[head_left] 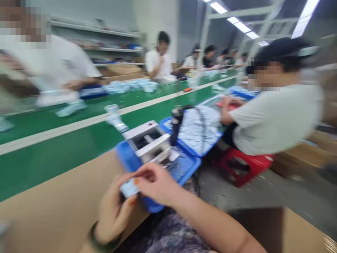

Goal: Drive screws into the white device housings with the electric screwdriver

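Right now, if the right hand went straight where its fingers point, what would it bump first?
The right hand would probably meet the small pale-blue piece in the left hand first; blur leaves exact depth unclear.

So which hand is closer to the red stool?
Right. The right hand is left of the red stool; the left hand is farther left, both hands at the small pale piece.

The piece (pixel 128 189) is small, blocky and pale blue-white, blurred, with a dark spot near its top edge. It sits at seven o'clock from the view's centre, tilted, raised above the table (pixel 65 196), in the grip of the left hand (pixel 112 207) and right hand (pixel 159 182), whose thumb touches its two-o'clock corner.
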